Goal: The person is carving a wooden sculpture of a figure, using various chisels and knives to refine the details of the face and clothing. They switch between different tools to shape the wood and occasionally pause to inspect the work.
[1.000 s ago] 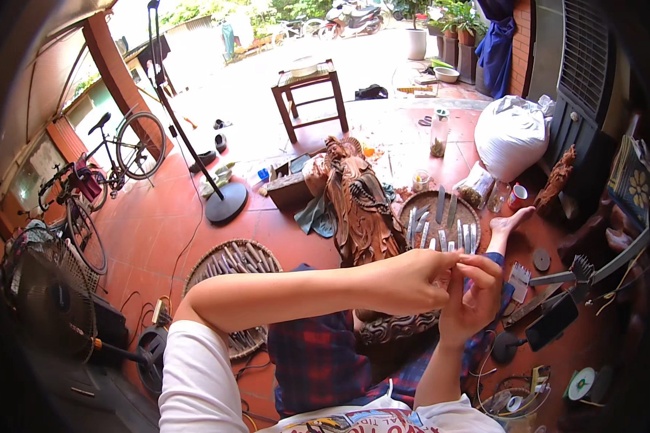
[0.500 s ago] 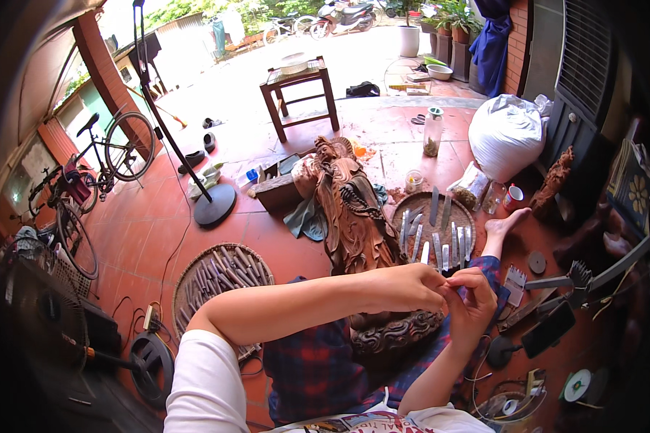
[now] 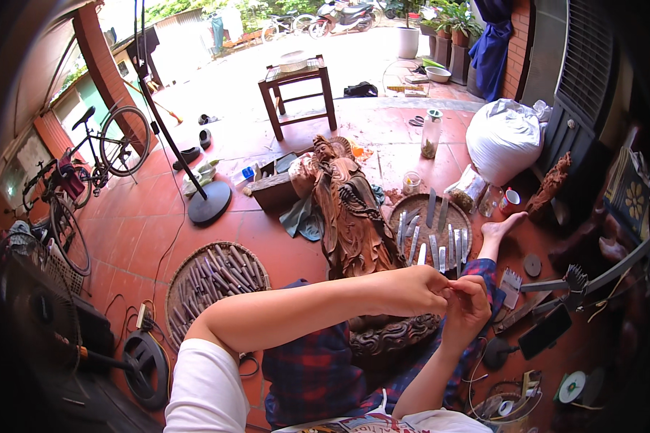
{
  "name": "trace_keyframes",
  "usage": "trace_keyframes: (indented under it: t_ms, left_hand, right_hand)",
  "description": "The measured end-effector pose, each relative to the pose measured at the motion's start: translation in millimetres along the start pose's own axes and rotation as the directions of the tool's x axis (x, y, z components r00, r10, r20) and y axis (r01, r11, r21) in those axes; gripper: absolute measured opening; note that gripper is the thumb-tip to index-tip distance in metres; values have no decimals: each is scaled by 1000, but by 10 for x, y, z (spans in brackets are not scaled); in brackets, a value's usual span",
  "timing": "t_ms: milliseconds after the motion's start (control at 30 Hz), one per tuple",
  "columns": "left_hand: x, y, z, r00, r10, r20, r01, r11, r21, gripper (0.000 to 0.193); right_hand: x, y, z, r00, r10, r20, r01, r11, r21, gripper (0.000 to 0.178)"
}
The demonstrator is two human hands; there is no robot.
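My left hand (image 3: 414, 290) reaches across to the right and meets my right hand (image 3: 467, 306) above my right leg. Both hands are closed, fingertips pinched together. Whatever lies between the fingers is too small to make out. Below and beyond my forearm, a carved wooden statue (image 3: 350, 206) leans back with its head away from me. Its scrolled base (image 3: 396, 335) shows between my legs. Just past my hands sits a round woven tray (image 3: 419, 204) with several flat metal blades (image 3: 443, 215) on it.
At left a round basket (image 3: 261, 268) holds many handled carving tools (image 3: 213, 278). A lamp stand base (image 3: 209, 203) and a wooden box (image 3: 271, 190) stand beyond it. On the right are a white sack (image 3: 505, 141), a mug (image 3: 510, 200), a phone on a stand (image 3: 547, 332) and a wire brush (image 3: 577, 279).
Both hands stay pinched together at nearly the same place; the right hand's fingers have shifted slightly. The whole view has tilted a little. Nothing else has visibly moved.
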State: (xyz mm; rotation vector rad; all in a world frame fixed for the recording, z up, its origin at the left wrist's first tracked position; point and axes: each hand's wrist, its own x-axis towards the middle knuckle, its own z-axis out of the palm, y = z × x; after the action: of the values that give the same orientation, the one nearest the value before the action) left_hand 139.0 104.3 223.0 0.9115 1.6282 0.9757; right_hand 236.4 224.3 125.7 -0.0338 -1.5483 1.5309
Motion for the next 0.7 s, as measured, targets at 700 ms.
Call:
trace_keyframes:
  t_ms: [700]
  left_hand:
    - [-5,-72,38,984,160,-81,-131,949,287,34]
  right_hand:
    - [-20,-42,-38,995,37,90,-35,999,-17,18]
